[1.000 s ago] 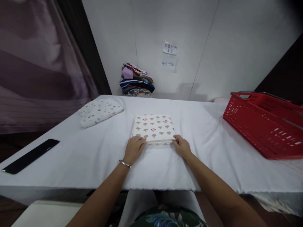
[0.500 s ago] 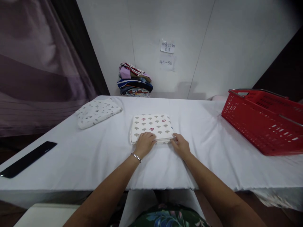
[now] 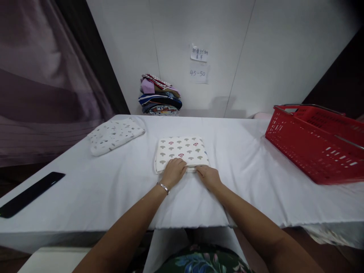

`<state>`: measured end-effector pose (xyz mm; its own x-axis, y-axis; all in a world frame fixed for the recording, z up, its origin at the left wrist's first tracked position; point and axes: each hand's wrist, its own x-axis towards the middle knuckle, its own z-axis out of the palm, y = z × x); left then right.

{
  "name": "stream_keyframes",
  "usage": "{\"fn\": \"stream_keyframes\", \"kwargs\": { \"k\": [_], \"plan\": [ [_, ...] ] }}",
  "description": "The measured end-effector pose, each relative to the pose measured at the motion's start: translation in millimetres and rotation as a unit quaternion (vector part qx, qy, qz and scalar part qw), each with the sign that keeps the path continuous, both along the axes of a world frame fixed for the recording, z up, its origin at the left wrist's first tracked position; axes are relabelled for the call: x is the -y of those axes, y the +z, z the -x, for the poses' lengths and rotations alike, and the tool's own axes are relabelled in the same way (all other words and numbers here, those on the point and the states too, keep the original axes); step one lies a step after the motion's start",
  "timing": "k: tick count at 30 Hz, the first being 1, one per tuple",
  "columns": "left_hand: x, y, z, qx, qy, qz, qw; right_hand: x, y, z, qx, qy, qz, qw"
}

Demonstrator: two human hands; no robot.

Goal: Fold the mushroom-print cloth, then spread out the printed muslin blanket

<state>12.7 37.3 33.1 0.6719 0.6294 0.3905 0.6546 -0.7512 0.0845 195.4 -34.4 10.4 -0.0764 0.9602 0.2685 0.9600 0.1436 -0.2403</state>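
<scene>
A folded white cloth with a mushroom print [image 3: 182,149] lies in the middle of the white-covered table [image 3: 119,189]. My left hand [image 3: 174,171] rests on its near edge, fingers curled over the fold, a bracelet on the wrist. My right hand [image 3: 208,175] sits close beside it at the same near edge, fingers pinched on the cloth's lower layers. Both forearms reach in from the bottom of the view.
A second folded white cloth with grey specks [image 3: 115,134] lies at the back left. A red plastic basket [image 3: 313,146] stands at the right. A stack of coloured fabrics [image 3: 159,94] sits against the wall. A black flat object [image 3: 30,193] lies at the left edge.
Both hands have slid inward along the cloth's near edge from its corners; they now lie almost side by side at its middle.
</scene>
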Motion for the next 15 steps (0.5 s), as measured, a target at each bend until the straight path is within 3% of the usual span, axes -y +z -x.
{"fn": "stream_keyframes", "kwargs": {
  "k": [15],
  "plan": [
    [6.1, -8.3, 2.6, 0.018, -0.016, -0.006, 1.0, -5.8, -6.8, -1.9, 0.016, -0.003, -0.017, 1.0]
  ]
}}
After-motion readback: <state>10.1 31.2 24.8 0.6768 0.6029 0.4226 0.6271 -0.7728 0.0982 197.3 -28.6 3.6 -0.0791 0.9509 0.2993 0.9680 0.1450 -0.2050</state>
